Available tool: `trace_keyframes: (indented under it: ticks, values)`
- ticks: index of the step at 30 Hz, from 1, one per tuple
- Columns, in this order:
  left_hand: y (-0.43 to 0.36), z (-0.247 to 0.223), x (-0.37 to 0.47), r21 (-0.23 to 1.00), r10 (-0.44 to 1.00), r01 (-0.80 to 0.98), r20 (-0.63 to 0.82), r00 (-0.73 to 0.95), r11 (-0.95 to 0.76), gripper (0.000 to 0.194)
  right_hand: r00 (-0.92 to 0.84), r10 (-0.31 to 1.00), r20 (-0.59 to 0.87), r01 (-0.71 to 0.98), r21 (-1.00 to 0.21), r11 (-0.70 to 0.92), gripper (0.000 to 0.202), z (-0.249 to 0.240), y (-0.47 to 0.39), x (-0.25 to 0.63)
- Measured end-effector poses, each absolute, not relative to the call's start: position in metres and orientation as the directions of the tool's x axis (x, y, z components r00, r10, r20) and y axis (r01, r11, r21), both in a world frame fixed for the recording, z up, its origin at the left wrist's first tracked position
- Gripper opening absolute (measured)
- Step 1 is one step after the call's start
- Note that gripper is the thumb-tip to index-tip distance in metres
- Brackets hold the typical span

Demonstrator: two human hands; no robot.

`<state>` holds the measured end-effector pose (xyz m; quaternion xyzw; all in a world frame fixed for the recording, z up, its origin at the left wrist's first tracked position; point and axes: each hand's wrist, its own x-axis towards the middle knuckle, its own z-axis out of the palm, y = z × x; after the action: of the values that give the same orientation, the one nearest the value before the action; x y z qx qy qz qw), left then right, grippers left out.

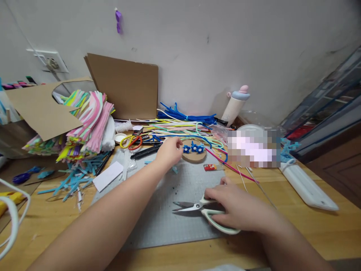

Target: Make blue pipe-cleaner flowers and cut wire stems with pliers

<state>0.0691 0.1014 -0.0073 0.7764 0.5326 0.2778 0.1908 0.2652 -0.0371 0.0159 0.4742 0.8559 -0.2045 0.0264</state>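
We list scissors (200,205), near right, slightly open in right hand (235,206), fingers curled round presumably for control; left hand (169,151), farther, fingers bunched, any pinch unclear, beside cardboard disc (194,157) bearing blue flowers (194,148).

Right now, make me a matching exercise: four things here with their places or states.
1. Pale-green-handled metal scissors
2. Small blue white-centred flowers
3. Rectangular brown cardboard sheets
4. Cylindrical cream bottle

A. Propped against the wall
B. Open, in the right hand
C. Blue-and-pink top
D. On a round brown disc

Pairs: 1-B; 2-D; 3-A; 4-C
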Motion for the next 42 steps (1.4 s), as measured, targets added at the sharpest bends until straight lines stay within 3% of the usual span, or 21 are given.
trace_keyframes:
  ticks: [6, 11, 17, 21, 26, 32, 36, 39, 42]
  values:
    - [0.135, -0.022, 0.091, 0.662, 0.942, 0.675, 0.173, 0.286, -0.326, 0.009, -0.556, 0.788, -0.265, 0.820, -0.335, 0.465, 0.008, 0.015, -0.035, 0.267]
    - [0.115, -0.012, 0.080, 0.761, 0.953, 0.584, 0.156, 0.259, -0.283, 0.009, -0.554, 0.788, -0.267, 0.817, -0.358, 0.453, 0.007, 0.018, -0.034, 0.269]
    - [0.047, 0.018, 0.033, 0.886, 0.965, 0.427, 0.078, 0.251, -0.182, 0.022, -0.566, 0.774, -0.284, 0.774, -0.506, 0.380, 0.013, 0.025, -0.038, 0.277]
    - [0.009, 0.025, 0.001, 0.975, 0.982, 0.220, -0.059, 0.179, 0.018, 0.018, -0.554, 0.791, -0.260, 0.724, -0.620, 0.303, 0.019, 0.028, -0.036, 0.277]
    - [-0.013, 0.019, -0.012, 0.983, 0.942, 0.108, -0.171, 0.290, 0.146, 0.018, -0.487, 0.859, -0.155, 0.595, -0.779, 0.197, 0.021, 0.016, -0.031, 0.260]
    - [-0.017, 0.009, -0.018, 0.989, 0.934, 0.114, -0.126, 0.334, 0.093, 0.013, -0.405, 0.909, -0.099, 0.674, -0.703, 0.224, 0.028, -0.002, -0.033, 0.238]
    - [-0.018, 0.007, -0.022, 0.989, 0.936, 0.149, -0.042, 0.351, -0.011, 0.006, -0.388, 0.918, -0.087, 0.613, -0.768, 0.187, 0.026, -0.012, -0.036, 0.231]
    - [-0.020, 0.005, -0.020, 0.994, 0.928, 0.105, -0.074, 0.365, 0.038, 0.008, -0.392, 0.913, -0.111, 0.569, -0.809, 0.147, 0.024, -0.018, -0.036, 0.228]
    - [-0.019, 0.002, -0.017, 0.990, 0.919, 0.030, -0.137, 0.371, 0.136, 0.010, -0.396, 0.911, -0.114, 0.607, -0.777, 0.166, 0.027, -0.018, -0.035, 0.226]
